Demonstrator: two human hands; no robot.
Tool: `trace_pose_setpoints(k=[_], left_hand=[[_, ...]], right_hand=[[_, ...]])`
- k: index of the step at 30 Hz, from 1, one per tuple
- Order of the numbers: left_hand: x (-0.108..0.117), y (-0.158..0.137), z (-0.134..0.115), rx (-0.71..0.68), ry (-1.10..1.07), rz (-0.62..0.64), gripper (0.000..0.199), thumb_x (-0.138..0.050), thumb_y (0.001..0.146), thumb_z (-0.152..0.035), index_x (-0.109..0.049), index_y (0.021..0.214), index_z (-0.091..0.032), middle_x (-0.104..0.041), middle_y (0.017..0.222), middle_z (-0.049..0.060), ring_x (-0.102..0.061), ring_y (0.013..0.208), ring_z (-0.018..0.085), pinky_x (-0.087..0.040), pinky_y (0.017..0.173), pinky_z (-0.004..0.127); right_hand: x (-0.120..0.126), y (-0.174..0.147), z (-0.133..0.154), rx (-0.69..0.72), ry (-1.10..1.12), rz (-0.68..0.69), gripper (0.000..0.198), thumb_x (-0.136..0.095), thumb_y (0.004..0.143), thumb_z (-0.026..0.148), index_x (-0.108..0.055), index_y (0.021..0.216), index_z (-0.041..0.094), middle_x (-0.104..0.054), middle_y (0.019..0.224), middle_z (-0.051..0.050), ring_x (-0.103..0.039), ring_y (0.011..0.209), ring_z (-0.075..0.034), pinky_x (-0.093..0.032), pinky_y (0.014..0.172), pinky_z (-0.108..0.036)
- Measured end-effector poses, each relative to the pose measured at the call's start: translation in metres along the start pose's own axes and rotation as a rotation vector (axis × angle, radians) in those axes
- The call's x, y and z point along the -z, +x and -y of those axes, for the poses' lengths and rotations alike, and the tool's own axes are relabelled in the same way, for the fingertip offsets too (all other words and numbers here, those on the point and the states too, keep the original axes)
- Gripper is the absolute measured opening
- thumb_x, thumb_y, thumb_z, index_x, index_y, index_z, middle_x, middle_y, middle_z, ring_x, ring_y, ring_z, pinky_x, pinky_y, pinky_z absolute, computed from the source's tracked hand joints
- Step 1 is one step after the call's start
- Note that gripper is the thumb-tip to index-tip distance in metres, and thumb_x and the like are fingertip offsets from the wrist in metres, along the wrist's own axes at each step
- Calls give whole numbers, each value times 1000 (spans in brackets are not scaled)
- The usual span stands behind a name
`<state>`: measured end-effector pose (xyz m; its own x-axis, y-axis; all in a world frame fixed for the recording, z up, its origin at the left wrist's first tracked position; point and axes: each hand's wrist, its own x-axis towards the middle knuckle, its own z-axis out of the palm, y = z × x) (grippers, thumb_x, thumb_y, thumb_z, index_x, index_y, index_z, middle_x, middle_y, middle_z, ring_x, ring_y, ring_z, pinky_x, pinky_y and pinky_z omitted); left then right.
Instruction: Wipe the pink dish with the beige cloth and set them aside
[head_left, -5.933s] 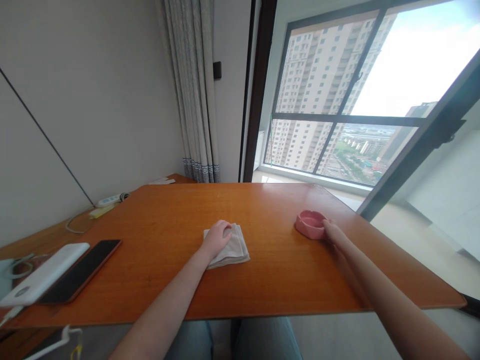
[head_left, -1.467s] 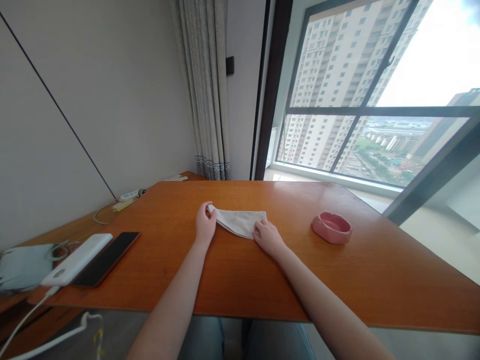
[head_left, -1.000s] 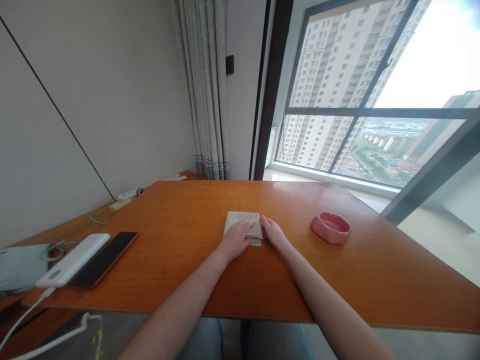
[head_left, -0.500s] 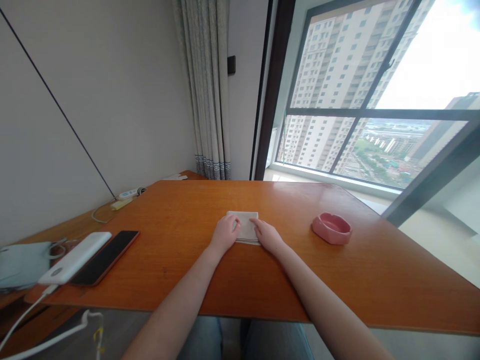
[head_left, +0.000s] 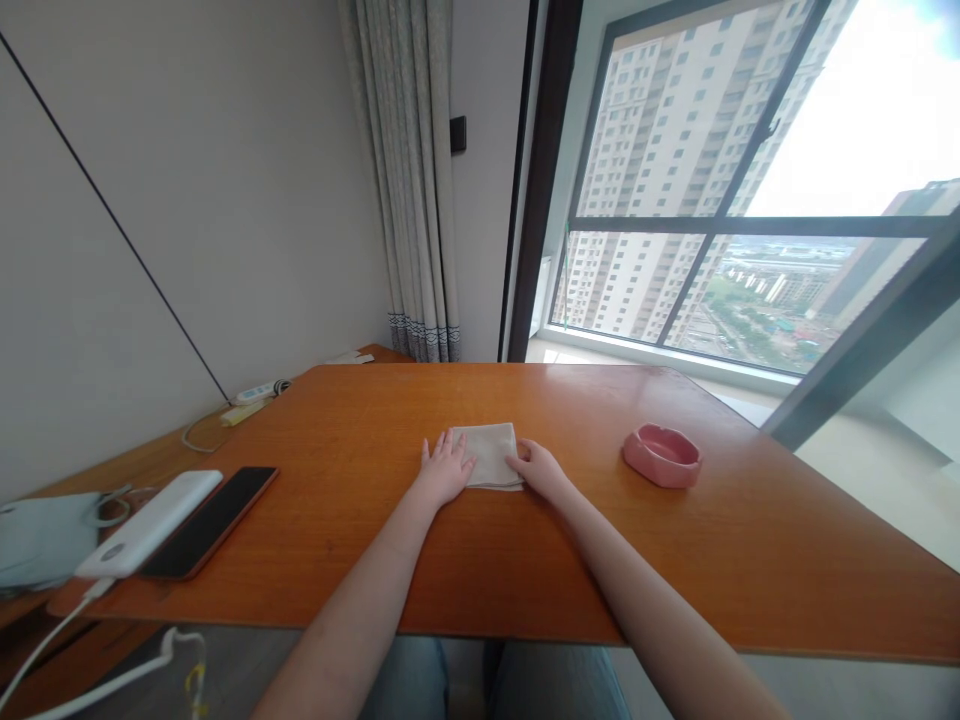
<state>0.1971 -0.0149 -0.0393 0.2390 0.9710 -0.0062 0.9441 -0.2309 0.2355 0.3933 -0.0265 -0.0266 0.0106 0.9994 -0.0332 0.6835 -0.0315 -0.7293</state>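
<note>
A folded off-white cloth (head_left: pixel 491 450) lies flat on the wooden table in front of me, its layers showing along the near edge. My left hand (head_left: pixel 444 470) rests palm down over the cloth's left edge, fingers spread, partly on the cloth and partly on the wood. At the right edge, my right hand (head_left: pixel 538 470) has its thumb on top of the cloth and its fingers curled around the side, gripping that edge. The undersides of the right fingers are hidden.
A pink faceted bowl (head_left: pixel 663 456) stands to the right on the table (head_left: pixel 360 420). On the left lie a black phone (head_left: pixel 211 522) and a white power bank (head_left: pixel 152 522) with a cable (head_left: pixel 56 625) plugged in. A grey pouch (head_left: pixel 46 538) sits beyond them.
My left hand has gone from curled fingers on the cloth to spread flat at its left edge. My right hand has shifted slightly right, from a pointing finger to a grip on the edge.
</note>
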Motion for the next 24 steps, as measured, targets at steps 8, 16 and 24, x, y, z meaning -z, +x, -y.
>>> trace_pose_setpoints(k=[8, 16, 24], left_hand=[[7, -2, 4, -47, -155, 40, 65, -15, 89, -58, -25, 143, -24, -12, 153, 8, -7, 141, 23, -1, 111, 52], [3, -2, 7, -17, -91, 27, 61, -24, 88, -55, -35, 138, -23, -19, 152, 10, -12, 140, 26, -7, 111, 49], [0, -1, 6, -30, -29, 7, 61, -29, 88, -52, -34, 140, -20, -20, 151, 12, -13, 140, 28, -8, 111, 50]], right_hand=[[-1, -3, 0, 17, 257, 7, 73, -49, 74, 12, -19, 140, 18, -61, 113, -8, -61, 98, -17, -47, 84, -28], [94, -89, -34, 303, -172, -343, 36, -36, 74, 17, -57, 103, 21, -58, 113, -8, -55, 107, -22, -41, 95, -33], [178, -137, -173, -139, -547, -442, 42, -36, 71, 18, -62, 105, 18, -62, 111, -15, -62, 96, -28, -48, 83, -40]])
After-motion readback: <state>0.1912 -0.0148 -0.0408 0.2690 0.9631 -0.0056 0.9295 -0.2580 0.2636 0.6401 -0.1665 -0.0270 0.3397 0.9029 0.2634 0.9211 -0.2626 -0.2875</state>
